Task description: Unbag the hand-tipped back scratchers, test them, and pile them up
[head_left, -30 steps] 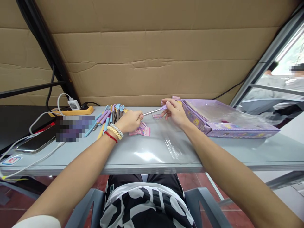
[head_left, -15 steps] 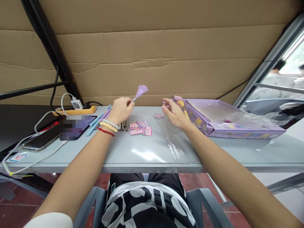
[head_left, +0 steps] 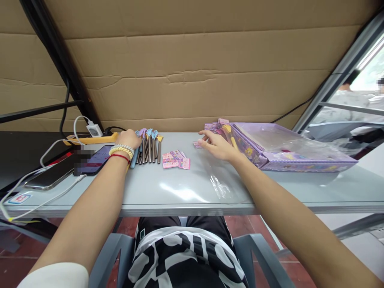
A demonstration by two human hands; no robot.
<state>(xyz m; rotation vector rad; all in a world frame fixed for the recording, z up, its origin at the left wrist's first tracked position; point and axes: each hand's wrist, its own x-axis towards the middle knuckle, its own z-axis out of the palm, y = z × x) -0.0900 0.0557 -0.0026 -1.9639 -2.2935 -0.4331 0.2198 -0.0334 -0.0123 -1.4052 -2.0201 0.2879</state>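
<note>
My left hand is at the left end of a row of slim sticks with brownish metallic shafts and flared purple, blue and yellow tops. Its fingers are mostly hidden behind the back of the hand, so whatever they hold does not show. A blue stick lies just beneath it. My right hand hovers open beside the purple box, thumb and fingers apart, with a small pink card by the fingertips. Small pink printed cards lie in an overlapping group between the hands.
The purple patterned box with clear film stands at right, a yellow-topped stick and more pink cards beside it. Clear plastic wrap lies near the front edge. Phones, white cables and a yellow power strip occupy the left.
My left hand has moved left and down from mid-table to the row of sticks. The purple-topped stick it held up no longer shows raised. My right hand has barely moved.
</note>
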